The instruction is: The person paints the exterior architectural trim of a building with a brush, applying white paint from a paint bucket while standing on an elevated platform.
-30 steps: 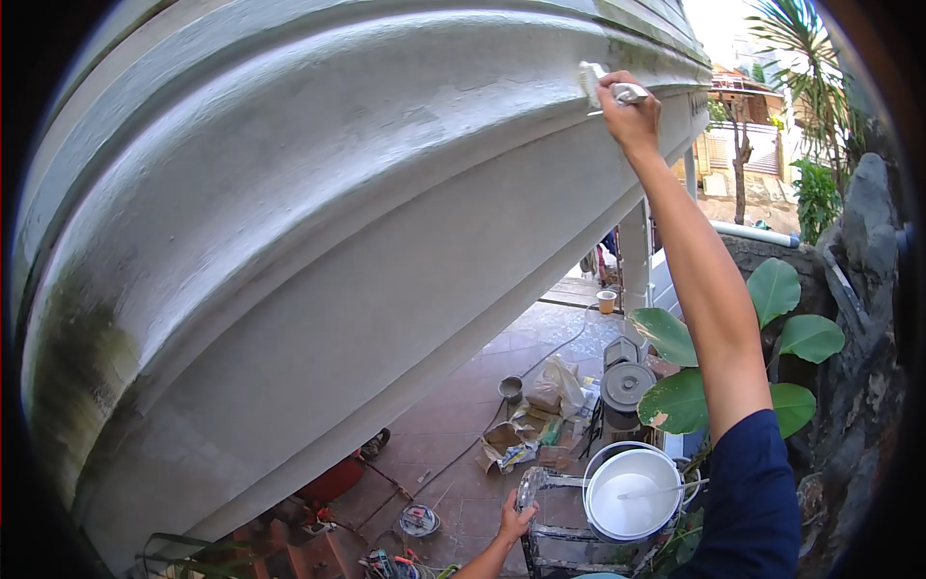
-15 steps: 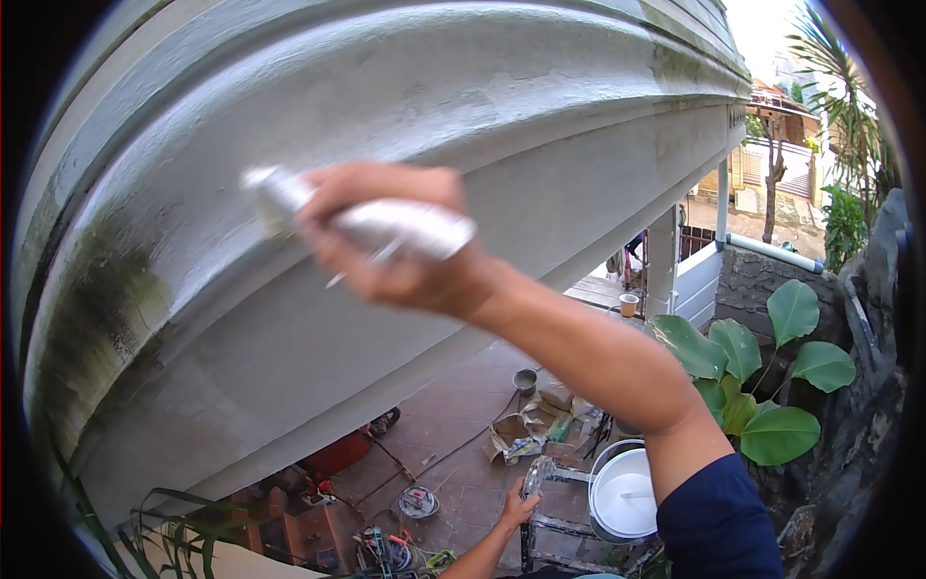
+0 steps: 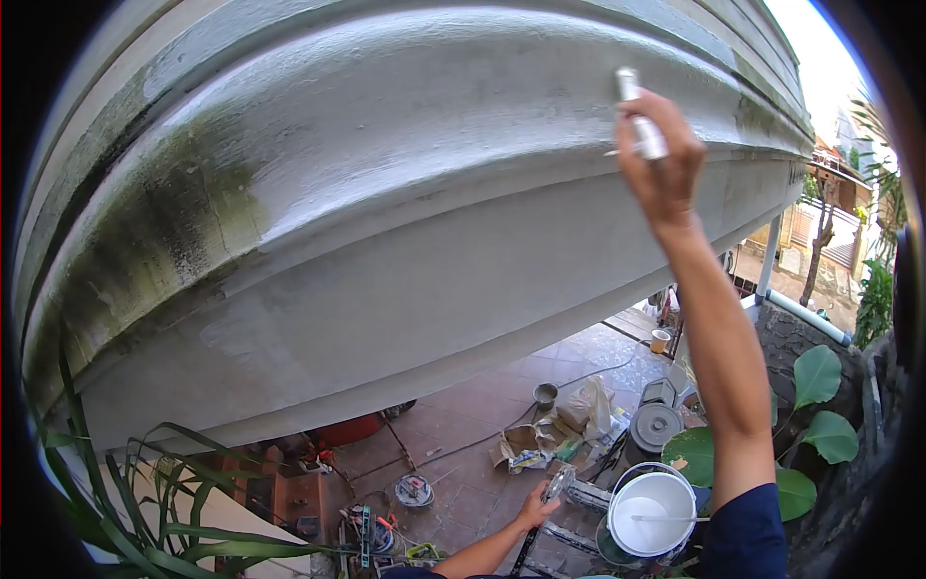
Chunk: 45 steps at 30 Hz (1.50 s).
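My right hand point(image 3: 664, 145) is raised at the moulded wall ledge point(image 3: 424, 106), closed around a white paintbrush point(image 3: 628, 85). The brush's tip points up along the curved moulding, and its far side is hidden by my fingers. Lower down, my left hand point(image 3: 536, 506) grips the top of a paint-spattered ladder point(image 3: 585, 494). Beside the ladder hangs a white bucket point(image 3: 666, 477) with white paint inside and a pale stick point(image 3: 666, 519) across it.
Dark green stains point(image 3: 183, 217) mark the moulding's left end. Below lie a tiled floor point(image 3: 463, 482), torn bags point(image 3: 526, 446), a lidded bin point(image 3: 656, 427) and several tools. Long leaves point(image 3: 193, 502) reach in at lower left; broad leaves point(image 3: 818, 374) stand at right.
My right hand has swept the paintbrush far to the right and upward along the moulding. The view has shifted left, while my left hand keeps its hold on the ladder.
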### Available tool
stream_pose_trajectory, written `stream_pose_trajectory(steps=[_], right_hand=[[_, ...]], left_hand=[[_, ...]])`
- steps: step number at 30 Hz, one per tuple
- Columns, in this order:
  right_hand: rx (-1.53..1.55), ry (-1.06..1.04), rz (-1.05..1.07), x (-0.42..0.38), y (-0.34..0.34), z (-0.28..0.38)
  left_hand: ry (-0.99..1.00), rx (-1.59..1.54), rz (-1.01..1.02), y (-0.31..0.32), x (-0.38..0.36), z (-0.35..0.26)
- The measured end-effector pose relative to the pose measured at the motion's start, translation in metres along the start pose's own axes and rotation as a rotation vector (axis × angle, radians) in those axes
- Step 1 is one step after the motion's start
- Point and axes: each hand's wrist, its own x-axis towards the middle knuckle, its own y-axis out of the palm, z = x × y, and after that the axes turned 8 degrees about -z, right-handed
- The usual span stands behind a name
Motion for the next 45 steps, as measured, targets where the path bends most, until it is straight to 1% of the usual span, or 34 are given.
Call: stream_pose_trajectory(steps=[1,2,4,6,7,10,11,12,13,14,15,16,17,18,19,20,23,24,27,29,31,33,34,35,36,37,40,43,45], right_hand=[[0.029,-0.031,0.026,0.005,0.011,0.051],[0.13,-0.037,0.032,0.005,0.019,0.087],[0.413,-0.042,0.032,0.006,0.031,0.158],[0.67,-0.042,0.013,0.007,0.04,0.22],[0.798,-0.023,0.022,0.007,0.043,0.237],[1.023,0.098,0.018,0.014,0.056,0.229],[1.102,0.214,0.031,0.012,0.058,0.21],[1.123,0.333,0.042,0.009,0.051,0.183],[1.012,0.453,0.021,0.002,0.045,0.154],[0.883,0.533,0.061,-0.005,0.029,0.117],[0.75,0.496,-0.023,-0.012,0.014,0.08],[0.683,0.574,-0.036,-0.023,-0.003,0.04],[0.59,0.714,-0.03,-0.027,-0.026,0.005],[0.486,0.821,0.037,-0.028,-0.049,-0.03],[0.409,0.771,0.008,-0.031,-0.063,-0.061],[0.232,0.696,0.036,-0.034,-0.08,-0.091],[-0.246,0.505,0.096,-0.03,-0.123,-0.098],[-0.232,0.516,0.076,-0.033,-0.135,-0.089],[-0.092,0.65,0.136,-0.045,-0.168,-0.045],[-0.049,0.808,0.249,-0.047,-0.193,0.003],[-0.011,0.876,0.374,-0.052,-0.221,0.044],[0.0,0.875,0.411,-0.055,-0.246,0.079],[0.005,1.113,0.446,-0.059,-0.262,0.095],[0.008,0.975,0.559,-0.066,-0.278,0.1],[-0.001,1.038,0.634,-0.071,-0.291,0.11],[-0.013,1.101,0.708,-0.075,-0.304,0.12],[-0.172,1.362,1.005,-0.104,-0.341,0.134],[-0.31,1.349,1.165,-0.147,-0.358,0.145],[-0.366,1.373,1.262,-0.183,-0.371,0.148]], left_hand=[[0.01,0.014,-0.01,0.0,-0.001,0.002],[0.021,0.027,-0.021,0.001,-0.002,0.004],[-0.021,0.026,-0.016,0.001,-0.003,0.002],[-0.052,0.024,-0.014,-0.002,-0.002,0.0],[-0.063,0.013,-0.014,-0.001,-0.002,0.002],[0.011,-0.026,-0.014,0.001,0.004,0.014],[0.049,-0.037,-0.009,0.002,0.002,0.02],[0.039,-0.052,-0.011,0.002,0.001,0.021],[0.032,-0.068,-0.012,0.003,0.002,0.021],[0.023,-0.084,-0.013,0.003,0.002,0.022],[0.039,-0.08,-0.019,0.005,0.005,0.022],[0.052,-0.076,-0.028,0.005,0.005,0.02],[0.062,-0.068,-0.037,0.004,0.002,0.02],[0.049,-0.102,-0.033,0.004,0.002,0.021],[0.037,-0.134,-0.023,0.005,0.004,0.025],[0.024,-0.163,-0.005,0.006,0.005,0.029],[-0.153,-0.152,0.043,0.0,-0.001,0.005],[-0.001,-0.157,0.003,0.004,0.004,0.02],[0.048,-0.172,0.001,0.004,0.006,0.027],[0.03,-0.18,0.012,0.002,0.005,0.014],[-0.015,-0.191,0.027,0.0,0.003,0.01],[-0.04,-0.236,0.047,-0.001,0.0,0.001],[-0.056,-0.257,0.043,0.0,0.001,-0.006],[-0.082,-0.275,0.038,0.0,-0.002,-0.012],[-0.057,-0.285,0.044,0.0,0.0,-0.008],[-0.096,-0.269,0.026,0.001,-0.001,-0.011],[-0.127,-0.253,0.026,0.002,0.0,-0.021],[-0.084,-0.255,0.008,0.003,-0.003,-0.022],[-0.124,-0.254,0.008,0.003,-0.005,-0.03]])
